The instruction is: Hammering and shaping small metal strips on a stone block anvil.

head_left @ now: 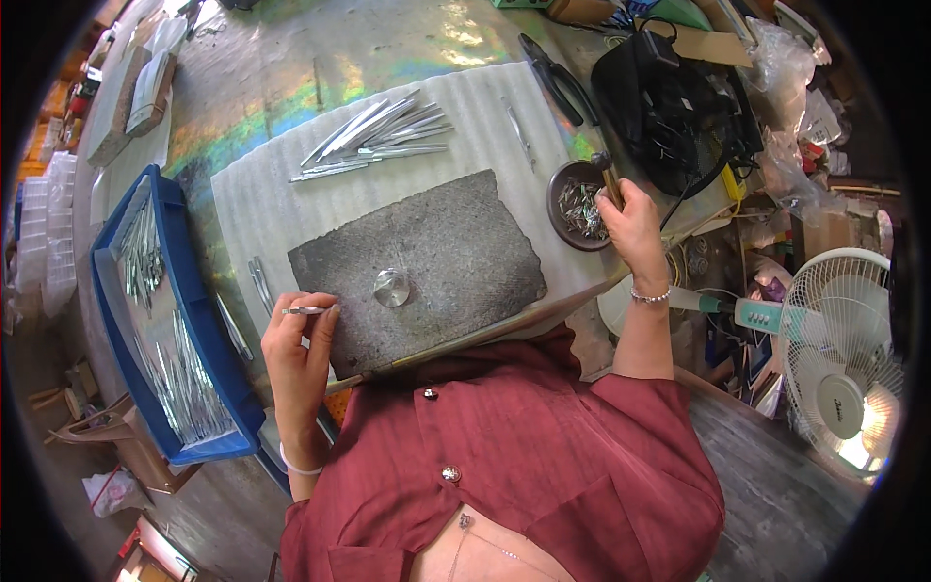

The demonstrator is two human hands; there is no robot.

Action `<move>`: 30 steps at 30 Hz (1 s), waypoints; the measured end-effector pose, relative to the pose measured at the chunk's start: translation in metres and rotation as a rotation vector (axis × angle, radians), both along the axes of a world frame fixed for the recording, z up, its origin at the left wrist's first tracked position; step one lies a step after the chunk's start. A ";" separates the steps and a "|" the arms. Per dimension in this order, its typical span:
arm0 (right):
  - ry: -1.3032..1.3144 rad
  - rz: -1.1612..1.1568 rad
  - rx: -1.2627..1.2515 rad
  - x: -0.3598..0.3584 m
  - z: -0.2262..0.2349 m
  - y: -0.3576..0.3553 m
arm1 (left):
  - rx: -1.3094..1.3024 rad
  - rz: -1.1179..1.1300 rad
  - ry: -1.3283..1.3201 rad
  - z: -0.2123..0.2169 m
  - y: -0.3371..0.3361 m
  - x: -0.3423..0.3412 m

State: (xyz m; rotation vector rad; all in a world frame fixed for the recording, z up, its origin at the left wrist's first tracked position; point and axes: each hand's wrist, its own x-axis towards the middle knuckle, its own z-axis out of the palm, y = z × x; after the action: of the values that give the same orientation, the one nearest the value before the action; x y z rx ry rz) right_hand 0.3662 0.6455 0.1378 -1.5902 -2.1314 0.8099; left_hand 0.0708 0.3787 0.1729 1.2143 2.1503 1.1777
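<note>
My left hand [299, 351] is at the left edge of a dark grey stone slab [456, 254]. Between its fingertips it pinches a slim silvery metal strip [308, 310]. A shiny round metal block [392, 288] sits on the slab, to the right of that hand. My right hand [636, 228] is closed around the wooden handle of a small hammer [610, 179], whose dark head points away from me. The hammer is beside and partly over a round brown bowl [560, 215], which holds many tiny metal pieces [582, 207].
White foam sheet [247, 199] lies under the slab. A pile of silvery strips [378, 136] rests beyond it. The blue tray [254, 427] at left holds more strips. Pliers [555, 82] and a black bag [645, 107] lie far right; a fan [839, 359] stands right.
</note>
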 end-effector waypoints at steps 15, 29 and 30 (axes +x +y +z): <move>-0.240 0.069 0.082 -0.018 0.003 0.001 | -0.020 0.043 -0.069 -0.001 -0.012 0.008; 0.424 -0.033 -0.219 0.011 -0.013 0.017 | 0.072 0.047 -0.245 -0.003 -0.005 0.017; 0.487 -0.071 -0.296 0.007 -0.002 0.015 | 0.069 0.045 -0.248 -0.003 -0.005 0.018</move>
State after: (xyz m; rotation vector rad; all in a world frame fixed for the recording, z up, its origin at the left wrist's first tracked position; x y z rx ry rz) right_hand 0.3736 0.6603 0.1360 -1.4027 -1.6566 1.3771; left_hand 0.0884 0.3736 0.1697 0.9931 1.9763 1.3543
